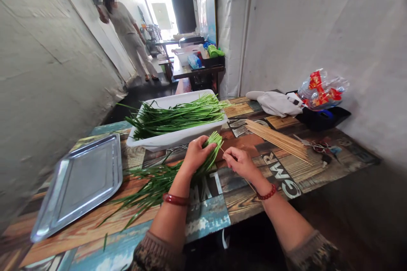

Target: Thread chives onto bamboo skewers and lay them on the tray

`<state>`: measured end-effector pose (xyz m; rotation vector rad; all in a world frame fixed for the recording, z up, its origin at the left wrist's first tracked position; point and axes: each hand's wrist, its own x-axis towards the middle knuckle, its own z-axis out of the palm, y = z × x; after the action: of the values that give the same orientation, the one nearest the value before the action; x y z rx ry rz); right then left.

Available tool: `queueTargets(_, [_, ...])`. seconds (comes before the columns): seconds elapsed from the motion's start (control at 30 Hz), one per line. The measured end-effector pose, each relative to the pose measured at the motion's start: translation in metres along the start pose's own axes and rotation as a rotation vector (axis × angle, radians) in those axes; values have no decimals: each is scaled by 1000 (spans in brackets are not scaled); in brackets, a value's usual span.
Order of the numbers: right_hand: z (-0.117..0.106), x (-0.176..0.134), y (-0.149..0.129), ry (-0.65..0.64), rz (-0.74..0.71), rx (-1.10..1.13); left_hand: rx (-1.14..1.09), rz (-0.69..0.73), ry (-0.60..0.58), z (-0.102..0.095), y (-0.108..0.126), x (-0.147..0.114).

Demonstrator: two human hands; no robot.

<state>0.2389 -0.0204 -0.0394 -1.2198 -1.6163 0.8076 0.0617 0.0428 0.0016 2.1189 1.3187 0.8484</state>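
Observation:
My left hand (197, 152) is closed around a bunch of garlic chives (212, 146), near its pale stem ends. The long green leaves trail to the left across the table. In my right hand (239, 161) a thin wooden skewer (250, 185) is pinched, its tip at the stems and its other end running back under the wrist. Whether the tip has entered the stems I cannot tell. Behind the hands stands a white plastic tub (178, 139) filled with more chives (178, 114). A pile of bamboo skewers (276, 139) lies to the right.
A metal tray (85, 178) rests on the patterned table (210, 218) at left. Scissors (318, 146) lie right of the skewers. Further back are a pale cloth cap (275, 102) and a plastic bag with red packets (322, 91). A person (125, 29) stands by the left wall.

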Motion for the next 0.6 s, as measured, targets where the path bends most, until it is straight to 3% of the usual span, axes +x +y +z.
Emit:
queueTargets(0.17, [0,0,-5,5,-15,-15,-133,19,-48,-2,1,0])
queueTargets(0.37, [4,-1,-2,32,-4,-7,-113,18,32,-1,3,1])
queueTargets(0.6, [6,-3,-4,65,-64,-48,-252,-40,-15,0,1,1])
